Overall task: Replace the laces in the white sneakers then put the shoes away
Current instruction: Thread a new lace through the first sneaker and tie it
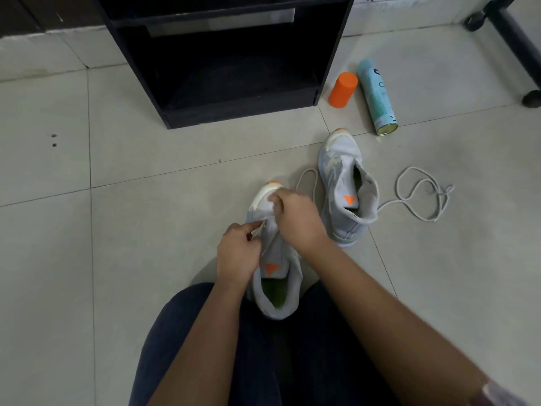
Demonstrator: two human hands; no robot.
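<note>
Sneaker (275,291) between my knees: left hand (238,254) pinches its lace (260,227), right hand (295,219) clamps its toe end. Second sneaker (348,197) and loose lace (421,183) lie right; dark cabinet (234,112) compartment ahead.

The near sneaker (275,276), white with an orange toe tip and an orange triangle on its tongue, is standing upright on the floor, toe pointing away. The left hand (238,256) is pinching a lace end (259,227) at its eyelets, and the right hand (295,218) is gripping near its toe. The second sneaker (347,194) is standing just to its right, with a loose lace (421,194) lying looped beside it.
</note>
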